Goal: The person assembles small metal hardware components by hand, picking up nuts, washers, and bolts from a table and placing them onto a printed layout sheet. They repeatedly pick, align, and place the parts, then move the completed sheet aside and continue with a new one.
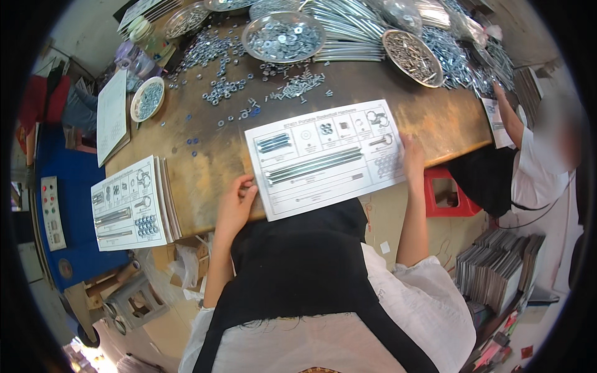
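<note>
A white hardware card (323,198) lies tilted in front of me, its lower edge over my black apron. It shows boxed rows of bolts, long rods, nuts and clamps; whether all are real parts or pictures, I cannot tell. My right hand (413,158) grips the card's right edge, with part of the fingers hidden. Beside the left edge is my left hand (235,205), its fingers bent and slightly apart, tips at or near the edge. Small loose screws (298,86) and nuts (224,91) are scattered on the worn table (193,168) beyond the card.
Metal bowls of washers (283,40) and screws (410,57) stand at the back, near long rods (351,51). A white dish (148,99) and a stack of cards (130,202) are at left. At right, a person (541,161) works beside a red stool (448,193).
</note>
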Motion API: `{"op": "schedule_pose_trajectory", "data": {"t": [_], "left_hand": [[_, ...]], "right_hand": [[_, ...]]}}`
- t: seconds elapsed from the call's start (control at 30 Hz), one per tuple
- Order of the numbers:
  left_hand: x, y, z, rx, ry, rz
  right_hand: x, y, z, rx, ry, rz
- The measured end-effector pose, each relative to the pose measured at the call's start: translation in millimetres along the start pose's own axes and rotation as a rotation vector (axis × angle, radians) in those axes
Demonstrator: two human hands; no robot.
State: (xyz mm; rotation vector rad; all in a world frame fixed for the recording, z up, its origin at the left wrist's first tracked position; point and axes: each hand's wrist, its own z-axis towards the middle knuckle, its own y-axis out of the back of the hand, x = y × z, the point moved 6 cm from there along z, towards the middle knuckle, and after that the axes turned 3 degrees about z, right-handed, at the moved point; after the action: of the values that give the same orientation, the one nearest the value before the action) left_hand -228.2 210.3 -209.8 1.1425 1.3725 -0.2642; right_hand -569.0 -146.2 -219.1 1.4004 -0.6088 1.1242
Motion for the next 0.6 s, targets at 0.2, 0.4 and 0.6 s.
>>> {"op": "schedule_pose_trajectory", "data": {"t": [0.2, 0.4, 0.6], "left_hand": [[29, 55, -23, -0.083, 0.145, -0.126], [46, 79, -30, -0.134, 0.177, -0.137], [53, 81, -12, -0.123, 0.233, -0.146]], "right_hand": [[53, -51, -27, 0.147, -0.027, -0.238], [56, -72, -13, 0.325, -0.219, -0.197], [105, -100, 94, 0.218, 0.323, -0.259]]}}
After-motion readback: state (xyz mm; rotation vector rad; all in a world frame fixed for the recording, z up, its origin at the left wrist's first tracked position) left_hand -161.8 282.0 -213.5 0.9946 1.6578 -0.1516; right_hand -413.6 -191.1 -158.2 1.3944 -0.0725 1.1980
